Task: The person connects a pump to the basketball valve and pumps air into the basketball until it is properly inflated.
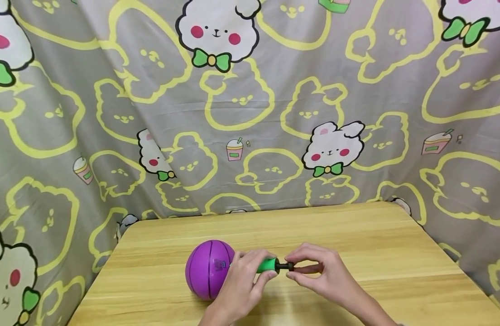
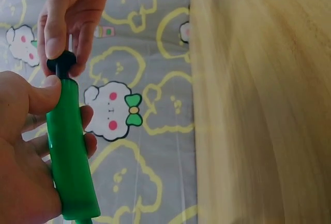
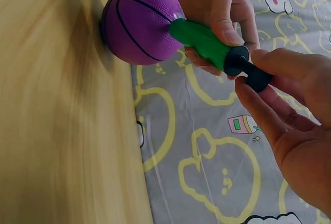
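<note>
A green hand pump (image 1: 267, 265) with a black plunger handle (image 3: 257, 79) lies roughly level above the table. My left hand (image 1: 245, 280) grips its green barrel (image 2: 72, 151), thumb on one side and fingers round the other. Between thumb and fingertips, my right hand (image 1: 325, 274) pinches the black handle, with a short length of black rod showing outside the barrel. A purple ball with black seams (image 1: 209, 270) sits on the table left of my left hand. In the right wrist view the pump's far end meets the ball's side; the exact joint is hard to see.
The wood-grain table (image 1: 160, 253) has rounded far corners. Behind it and at both sides hangs a grey curtain (image 1: 270, 117) printed with yellow outlines and white cartoon animals, close to the table's back edge.
</note>
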`<state>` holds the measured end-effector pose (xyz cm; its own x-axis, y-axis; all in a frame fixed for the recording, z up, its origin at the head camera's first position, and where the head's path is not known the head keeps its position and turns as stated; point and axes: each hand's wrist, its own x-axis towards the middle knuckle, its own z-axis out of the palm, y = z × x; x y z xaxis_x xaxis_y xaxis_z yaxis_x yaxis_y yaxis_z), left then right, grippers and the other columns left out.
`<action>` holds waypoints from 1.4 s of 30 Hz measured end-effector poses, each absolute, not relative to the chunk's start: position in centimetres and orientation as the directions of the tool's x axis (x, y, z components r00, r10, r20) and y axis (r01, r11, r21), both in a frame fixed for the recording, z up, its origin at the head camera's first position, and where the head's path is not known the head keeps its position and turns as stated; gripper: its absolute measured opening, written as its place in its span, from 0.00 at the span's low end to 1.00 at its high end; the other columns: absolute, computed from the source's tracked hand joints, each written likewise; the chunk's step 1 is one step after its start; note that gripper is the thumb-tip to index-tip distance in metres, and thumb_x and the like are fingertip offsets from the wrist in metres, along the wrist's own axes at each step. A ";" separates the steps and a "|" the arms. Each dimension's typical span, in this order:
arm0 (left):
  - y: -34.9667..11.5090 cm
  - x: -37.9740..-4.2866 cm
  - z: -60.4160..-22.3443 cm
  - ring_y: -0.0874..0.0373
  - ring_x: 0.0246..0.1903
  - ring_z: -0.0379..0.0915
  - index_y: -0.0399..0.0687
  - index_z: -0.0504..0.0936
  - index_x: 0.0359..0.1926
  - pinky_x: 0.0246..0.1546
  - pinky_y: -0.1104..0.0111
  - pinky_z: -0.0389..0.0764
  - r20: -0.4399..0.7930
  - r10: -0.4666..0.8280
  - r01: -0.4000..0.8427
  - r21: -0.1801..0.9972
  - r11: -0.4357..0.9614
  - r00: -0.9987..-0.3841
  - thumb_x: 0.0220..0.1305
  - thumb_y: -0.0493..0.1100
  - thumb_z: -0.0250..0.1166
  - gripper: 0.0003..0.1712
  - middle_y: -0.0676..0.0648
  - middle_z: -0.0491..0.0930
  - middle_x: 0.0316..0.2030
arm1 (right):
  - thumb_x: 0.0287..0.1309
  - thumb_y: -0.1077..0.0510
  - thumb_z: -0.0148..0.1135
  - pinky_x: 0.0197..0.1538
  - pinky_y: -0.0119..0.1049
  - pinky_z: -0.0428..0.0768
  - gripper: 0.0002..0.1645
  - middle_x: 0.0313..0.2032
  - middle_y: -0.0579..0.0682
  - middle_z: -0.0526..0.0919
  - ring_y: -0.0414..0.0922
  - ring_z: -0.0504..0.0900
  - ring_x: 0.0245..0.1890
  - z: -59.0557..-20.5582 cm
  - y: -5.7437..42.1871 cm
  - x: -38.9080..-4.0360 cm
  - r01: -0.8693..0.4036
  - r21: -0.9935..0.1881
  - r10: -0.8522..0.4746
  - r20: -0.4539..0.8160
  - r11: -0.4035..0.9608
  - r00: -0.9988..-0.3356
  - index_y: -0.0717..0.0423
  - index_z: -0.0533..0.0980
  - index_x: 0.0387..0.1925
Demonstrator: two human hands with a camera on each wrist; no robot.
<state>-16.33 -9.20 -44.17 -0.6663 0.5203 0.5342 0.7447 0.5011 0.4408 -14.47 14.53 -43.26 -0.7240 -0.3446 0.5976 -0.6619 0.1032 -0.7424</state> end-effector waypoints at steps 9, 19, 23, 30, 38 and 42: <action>-9.7 -16.7 -44.0 0.70 0.46 0.78 0.58 0.80 0.50 0.50 0.57 0.69 0.527 0.495 0.721 0.451 0.525 -0.691 0.73 0.52 0.64 0.10 0.63 0.82 0.44 | 0.56 0.70 0.74 0.37 0.40 0.86 0.16 0.43 0.52 0.85 0.47 0.87 0.43 -42.3 16.1 -14.5 -0.656 -0.743 -0.363 0.580 0.132 -0.729 0.55 0.83 0.46; -10.5 -17.1 -43.8 0.70 0.46 0.77 0.58 0.81 0.51 0.50 0.57 0.68 0.523 0.478 0.706 0.467 0.532 -0.706 0.73 0.52 0.63 0.11 0.64 0.81 0.45 | 0.55 0.72 0.74 0.37 0.42 0.86 0.17 0.42 0.52 0.85 0.47 0.86 0.42 -40.9 18.4 -14.2 -0.664 -0.727 -0.379 0.572 0.177 -0.727 0.54 0.83 0.44; -10.8 -17.1 -43.5 0.69 0.44 0.76 0.58 0.80 0.51 0.49 0.58 0.68 0.543 0.467 0.713 0.469 0.521 -0.698 0.73 0.51 0.63 0.10 0.64 0.81 0.44 | 0.55 0.71 0.74 0.39 0.43 0.86 0.17 0.43 0.51 0.85 0.46 0.86 0.43 -40.2 19.6 -14.0 -0.647 -0.740 -0.388 0.550 0.185 -0.740 0.54 0.83 0.45; -10.2 -17.1 -43.4 0.69 0.44 0.77 0.58 0.80 0.53 0.48 0.61 0.69 0.550 0.472 0.722 0.466 0.510 -0.689 0.74 0.52 0.62 0.11 0.63 0.82 0.45 | 0.55 0.73 0.73 0.39 0.44 0.86 0.19 0.44 0.52 0.85 0.45 0.86 0.44 -39.2 21.2 -13.8 -0.648 -0.736 -0.398 0.543 0.198 -0.739 0.55 0.84 0.47; -9.5 -17.1 -43.8 0.70 0.42 0.77 0.54 0.81 0.51 0.48 0.59 0.69 0.596 0.433 0.728 0.449 0.519 -0.676 0.71 0.49 0.66 0.12 0.63 0.82 0.43 | 0.54 0.70 0.74 0.37 0.43 0.86 0.20 0.43 0.52 0.87 0.45 0.88 0.43 -39.5 20.6 -14.0 -0.606 -0.769 -0.345 0.522 0.205 -0.780 0.52 0.85 0.47; -9.4 -16.9 -44.2 0.68 0.44 0.78 0.53 0.81 0.50 0.46 0.59 0.69 0.616 0.428 0.737 0.425 0.526 -0.661 0.69 0.49 0.67 0.12 0.62 0.82 0.43 | 0.52 0.71 0.75 0.37 0.43 0.86 0.19 0.43 0.54 0.87 0.44 0.87 0.44 -40.1 19.7 -14.3 -0.619 -0.766 -0.350 0.539 0.173 -0.766 0.54 0.86 0.47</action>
